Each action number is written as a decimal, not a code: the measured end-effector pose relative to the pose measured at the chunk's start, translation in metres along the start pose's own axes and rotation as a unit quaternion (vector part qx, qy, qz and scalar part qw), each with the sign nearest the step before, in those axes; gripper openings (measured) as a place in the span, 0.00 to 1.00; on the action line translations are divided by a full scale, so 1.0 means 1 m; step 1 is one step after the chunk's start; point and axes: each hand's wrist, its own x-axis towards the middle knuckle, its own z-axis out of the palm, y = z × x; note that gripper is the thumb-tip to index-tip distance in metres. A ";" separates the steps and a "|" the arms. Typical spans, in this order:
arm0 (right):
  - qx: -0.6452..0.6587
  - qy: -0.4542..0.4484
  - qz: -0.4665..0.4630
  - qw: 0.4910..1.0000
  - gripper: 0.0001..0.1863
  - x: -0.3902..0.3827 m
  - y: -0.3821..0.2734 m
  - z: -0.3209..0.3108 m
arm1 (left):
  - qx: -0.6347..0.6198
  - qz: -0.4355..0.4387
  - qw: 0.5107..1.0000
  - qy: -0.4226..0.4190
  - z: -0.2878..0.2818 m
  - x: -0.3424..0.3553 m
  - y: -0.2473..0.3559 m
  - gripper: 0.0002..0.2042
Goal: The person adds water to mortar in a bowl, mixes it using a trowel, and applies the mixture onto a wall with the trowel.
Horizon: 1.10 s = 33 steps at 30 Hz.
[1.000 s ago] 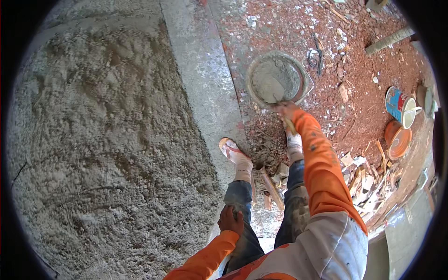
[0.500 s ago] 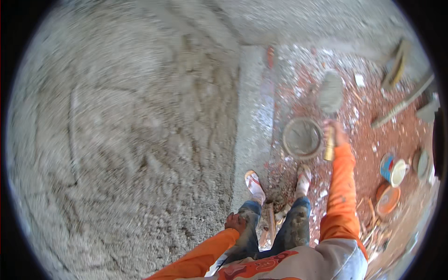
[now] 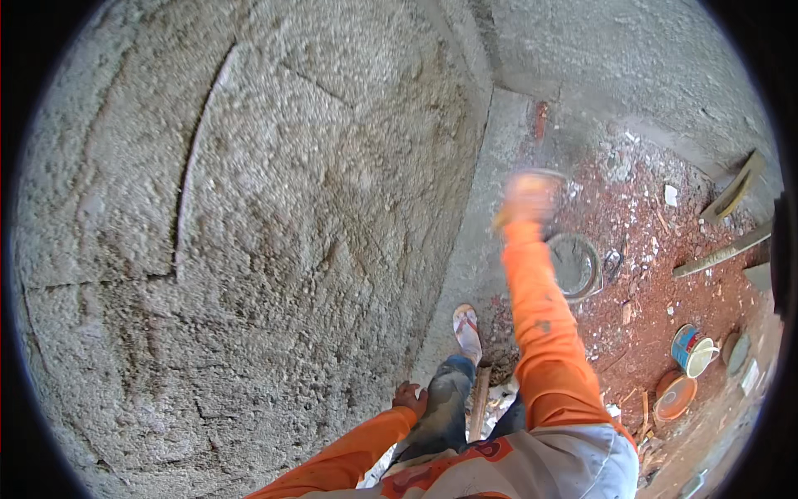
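My right hand [image 3: 529,202], smeared by motion, is closed on the handle of a trowel [image 3: 536,174]. The blade is too blurred to tell whether it carries mortar. Below and to the right of this hand stands a round bucket [image 3: 597,279] of grey mortar [image 3: 571,264], partly covered by my forearm. My left hand [image 3: 410,397] hangs beside my left thigh, close to the rough grey wall [image 3: 324,249]. Its fingers are slightly apart and nothing shows in them.
A concrete ledge [image 3: 455,274] runs along the wall's foot. On the reddish, rubble-strewn floor to the right lie a wooden float [image 3: 733,190], a long straight bar [image 3: 721,252], a blue-and-white can [image 3: 690,348] and an orange lid-like dish [image 3: 675,396]. Another grey wall [image 3: 632,58] closes the far side.
My right hand has swung leftward with the trowel, from right of the mortar bucket toward the wall. The mortar-loaded blade was plain before and is blurred now. My view has shifted left.
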 end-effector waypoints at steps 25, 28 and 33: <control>0.540 -0.683 0.348 0.347 0.12 -0.269 0.104 0.231 | 0.177 0.057 0.978 -0.093 0.045 -0.008 0.039 0.27; 0.620 -0.642 0.318 0.319 0.09 -0.270 0.149 0.212 | 0.175 0.070 0.978 -0.090 0.053 -0.010 0.048 0.27; 0.657 -0.616 0.232 0.368 0.09 -0.282 0.193 0.153 | 0.165 0.039 0.983 -0.069 0.054 -0.015 0.045 0.28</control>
